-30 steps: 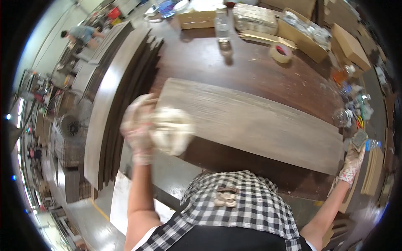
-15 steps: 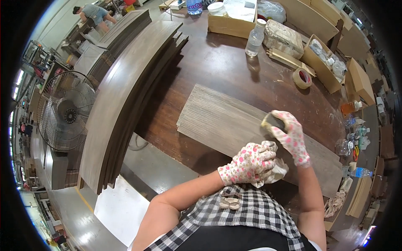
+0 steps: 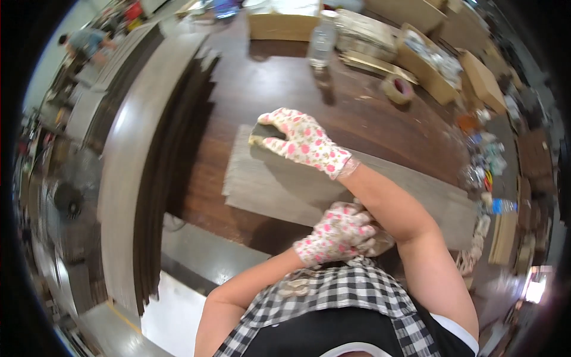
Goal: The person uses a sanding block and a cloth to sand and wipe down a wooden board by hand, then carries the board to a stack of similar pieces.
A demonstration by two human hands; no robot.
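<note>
A grey-brown wood-grain plank lies across the dark table in front of me, apparently on top of at least one more plank. My right hand, in a white glove with pink flowers, is closed around a dark sponge block with a yellowish edge. It holds the block at the plank's far left end; whether the block touches the surface is hard to see. Close to my apron, by the plank's near edge, my left hand wears a matching glove and grips a crumpled pale cloth. Its fingertips are partly hidden.
To the left rises a long stack of similar planks. Beyond it stands a fan. At the back are a cardboard box, a clear bottle and a tape roll. Several bottles line the right side. A person bends far left.
My right hand has swept the sponge block leftward from the plank's middle to its left end. The left hand stays near my apron with the cloth. The whole view has shifted.
</note>
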